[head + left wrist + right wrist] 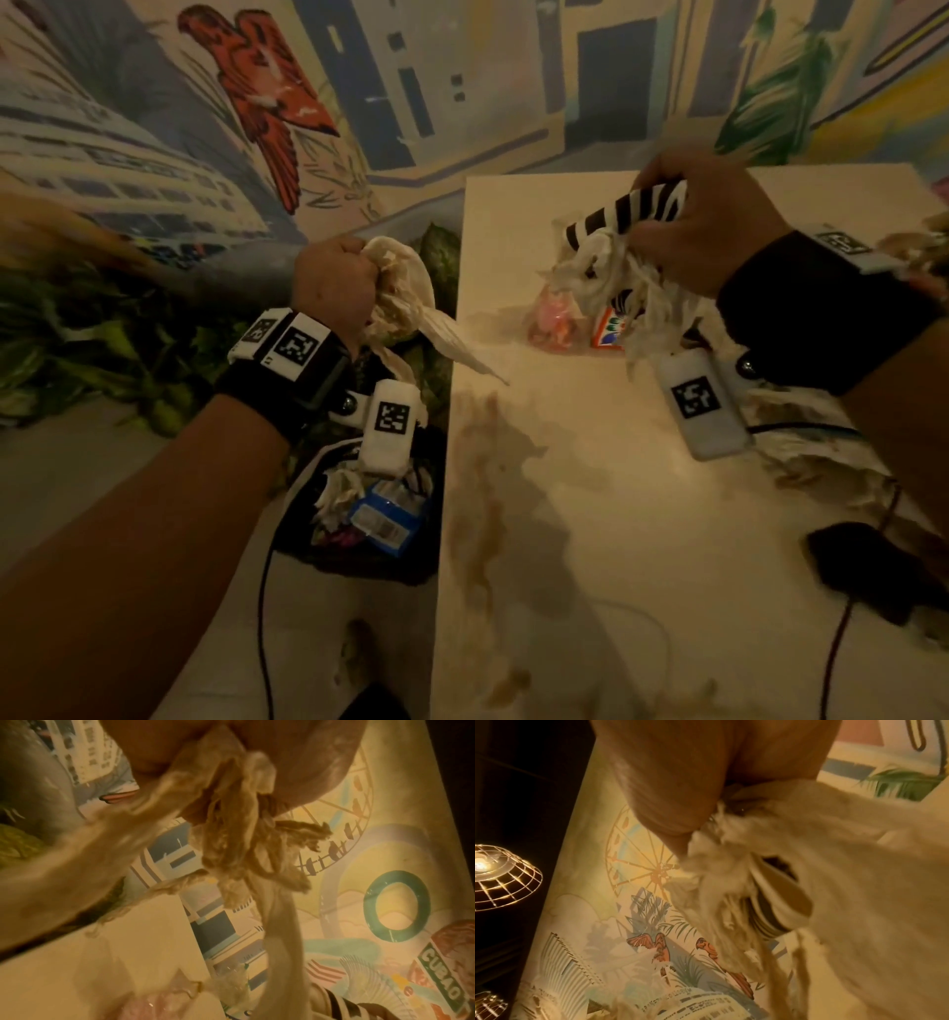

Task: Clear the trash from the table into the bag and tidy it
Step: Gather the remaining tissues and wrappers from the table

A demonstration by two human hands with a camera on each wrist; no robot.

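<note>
napkins (231,845) blurred | bag (359,555) partly hidden (by left wrist)

**Both hands full of trash at the table edge**

The left hand (334,280) is fisted round a wad of stained tissue (405,303), held off the left edge of the white table (590,514), above the dark bag (359,555) on the floor. The bag already holds crumpled paper and a blue wrapper (382,519). The right hand (708,226) grips a black-and-white striped cup (624,208) together with tissue over the table. Beneath it lie a pink packet (552,321) and an orange wrapper (608,329). Brown smears (477,514) streak the table.
</note>
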